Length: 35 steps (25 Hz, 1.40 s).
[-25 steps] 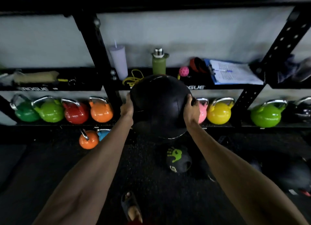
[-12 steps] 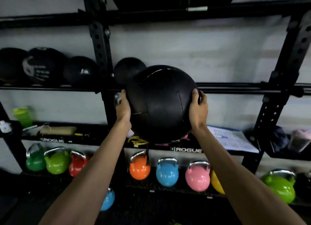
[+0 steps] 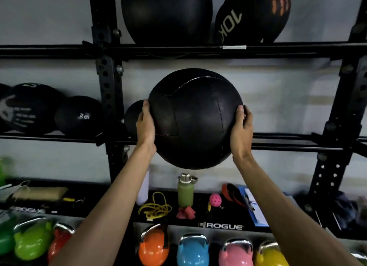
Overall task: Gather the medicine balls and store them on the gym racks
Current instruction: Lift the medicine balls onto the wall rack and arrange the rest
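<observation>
Grips the black medicine ball (image 3: pixel 195 118) by its sides, left hand (image 3: pixel 145 124) and right hand (image 3: pixel 241 128) wide apart and level, holds it just near of the middle rack rails (image 3: pixel 288 140), dead ahead, smaller ball (image 3: pixel 132 118) at left.

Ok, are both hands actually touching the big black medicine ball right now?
Touching. The head view shows the left hand pressed to one side of the medicine ball and the right hand to the other, with no gap at either.

medicine ball (image 3: pixel 195 118): matt stitched leather | kettlebells (image 3: pixel 192 252): glossy | rack (image 3: pixel 107 86): matt metal
</observation>
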Tool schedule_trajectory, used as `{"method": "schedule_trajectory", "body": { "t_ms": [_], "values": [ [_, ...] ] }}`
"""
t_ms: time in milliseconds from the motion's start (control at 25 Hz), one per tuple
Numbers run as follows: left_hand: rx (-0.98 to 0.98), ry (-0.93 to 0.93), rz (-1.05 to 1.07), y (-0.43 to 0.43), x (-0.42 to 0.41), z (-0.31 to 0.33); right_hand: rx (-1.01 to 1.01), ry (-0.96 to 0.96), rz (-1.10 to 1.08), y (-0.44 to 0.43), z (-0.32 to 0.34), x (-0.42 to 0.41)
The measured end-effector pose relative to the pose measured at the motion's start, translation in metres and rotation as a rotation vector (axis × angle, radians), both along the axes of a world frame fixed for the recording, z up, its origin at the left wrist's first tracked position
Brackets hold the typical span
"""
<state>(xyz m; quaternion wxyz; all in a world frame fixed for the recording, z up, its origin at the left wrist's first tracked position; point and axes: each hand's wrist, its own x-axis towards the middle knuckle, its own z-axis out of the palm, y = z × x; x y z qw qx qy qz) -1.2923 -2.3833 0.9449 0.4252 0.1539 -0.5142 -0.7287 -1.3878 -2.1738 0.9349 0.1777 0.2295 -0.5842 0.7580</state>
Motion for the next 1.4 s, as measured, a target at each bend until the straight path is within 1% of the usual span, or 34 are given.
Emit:
{"method": "schedule_trajectory", "body": {
  "t_ms": [320,480,600,720,800,880,1000,1080,1120,1280,1400],
  "values": [
    [-0.116,0.050,-0.036,-0.047,-0.082,0.017,-0.044,0.005,-0.042,-0.047,0.007,-0.081],
    [-0.098,0.070,-0.054,-0.058,-0.115,0.005,-0.017,0.022,-0.035,-0.059,-0.004,-0.118],
    [-0.132,0.084,-0.002,-0.062,-0.130,-0.003,-0.004,0.062,-0.022,-0.069,-0.009,-0.137],
    [-0.245,0.124,0.079,-0.062,-0.143,-0.002,0.018,0.102,-0.018,-0.074,-0.002,-0.149],
    [-0.390,0.136,0.132,-0.061,-0.147,-0.004,0.038,0.127,-0.025,-0.073,-0.005,-0.155],
    [-0.564,0.125,0.208,-0.060,-0.154,-0.013,0.099,0.132,-0.054,-0.072,-0.010,-0.159],
    [-0.752,0.080,0.324,-0.048,-0.163,-0.019,0.193,0.063,-0.106,-0.074,0.000,-0.169],
    [-0.849,0.013,0.395,-0.044,-0.168,-0.017,0.212,0.047,-0.122,-0.074,0.005,-0.178],
    [-0.877,-0.025,0.391,-0.046,-0.172,-0.016,0.215,0.061,-0.114,-0.074,0.003,-0.181],
    [-0.914,-0.117,0.234,-0.053,-0.183,-0.021,0.289,0.137,-0.073,-0.077,-0.024,-0.186],
    [-0.934,-0.152,0.238,-0.050,-0.183,-0.019,0.339,0.142,-0.075,-0.074,-0.024,-0.188]
  ]
}}
